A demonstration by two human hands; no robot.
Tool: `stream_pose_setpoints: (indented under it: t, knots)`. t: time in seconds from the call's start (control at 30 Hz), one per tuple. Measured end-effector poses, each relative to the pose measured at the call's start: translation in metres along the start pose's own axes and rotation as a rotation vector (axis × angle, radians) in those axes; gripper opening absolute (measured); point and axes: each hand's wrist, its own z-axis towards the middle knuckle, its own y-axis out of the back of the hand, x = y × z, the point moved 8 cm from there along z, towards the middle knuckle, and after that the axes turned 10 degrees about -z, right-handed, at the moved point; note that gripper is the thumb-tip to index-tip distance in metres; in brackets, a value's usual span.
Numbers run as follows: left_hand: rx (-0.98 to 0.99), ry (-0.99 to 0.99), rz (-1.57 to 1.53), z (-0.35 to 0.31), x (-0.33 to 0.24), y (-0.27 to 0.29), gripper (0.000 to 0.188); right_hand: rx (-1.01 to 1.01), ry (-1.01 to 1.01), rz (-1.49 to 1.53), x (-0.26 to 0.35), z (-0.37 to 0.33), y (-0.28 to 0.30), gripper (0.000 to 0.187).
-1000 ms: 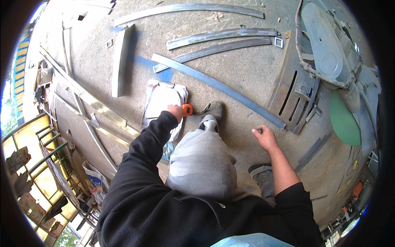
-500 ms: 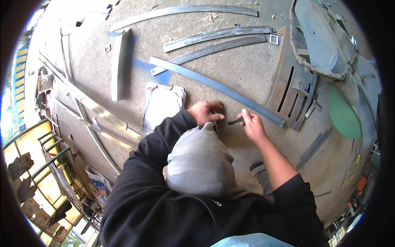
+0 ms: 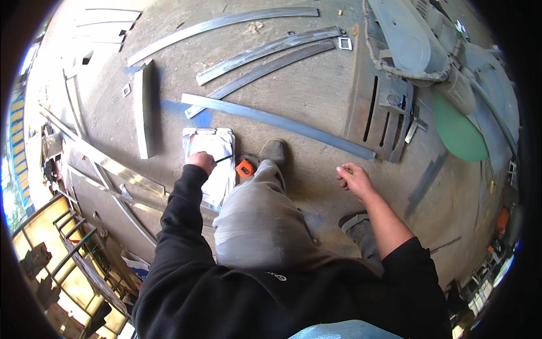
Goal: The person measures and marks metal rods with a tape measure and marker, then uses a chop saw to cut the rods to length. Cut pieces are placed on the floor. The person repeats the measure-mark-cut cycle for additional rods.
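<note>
My left hand [image 3: 201, 162] is closed on a thin dark pen [image 3: 224, 159], which points to the right over the paper sheets [image 3: 214, 183] of a clipboard [image 3: 192, 131] on the floor. Just right of these sheets lies an orange tape measure [image 3: 244, 168], close beside my shoe [image 3: 273, 153]. My right hand [image 3: 356, 180] is held apart to the right, below the end of a long flat metal bar [image 3: 282, 121]. Its fingers are curled in and nothing shows in them.
Several metal bars [image 3: 223, 27] lie across the concrete floor ahead, with a short square tube [image 3: 143, 110] to the left. Long shiny lengths [image 3: 113, 160] stretch out at the left. A cutting machine [image 3: 415, 45] on a slotted base [image 3: 361, 107] stands at the right.
The pen has passed from my right hand to my left. My left hand has moved left over the clipboard, and the tape measure has come into sight. My right hand has moved slightly right.
</note>
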Motion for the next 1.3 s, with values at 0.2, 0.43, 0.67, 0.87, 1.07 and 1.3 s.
stream_pose_setpoints:
  t: [0.2,0.43,0.67,0.87,1.07,1.3]
  knots:
    - [0.102,0.141,0.114,0.011,0.0,-0.003,0.038,-0.102,-0.074,-0.014,-0.041,-0.018,0.027,0.037]
    - [-0.253,-0.39,-0.095,0.087,-0.176,0.063,0.055,-0.106,0.011,-0.152,-0.039,-0.031,0.025,0.041]
    - [0.039,-0.482,0.278,0.161,-0.24,0.035,0.051,-0.078,0.039,-0.227,-0.033,-0.048,0.012,0.044]
    - [0.05,-0.445,0.145,0.173,-0.239,0.038,0.039,-0.108,0.019,-0.236,-0.04,-0.057,0.028,0.046]
    - [-0.022,-0.49,0.036,0.188,-0.272,0.051,0.034,-0.188,-0.055,-0.161,-0.065,-0.07,0.043,0.047]
    - [-0.133,-0.464,0.001,0.219,-0.323,0.069,0.036,-0.205,-0.068,-0.138,-0.07,-0.108,0.055,0.047]
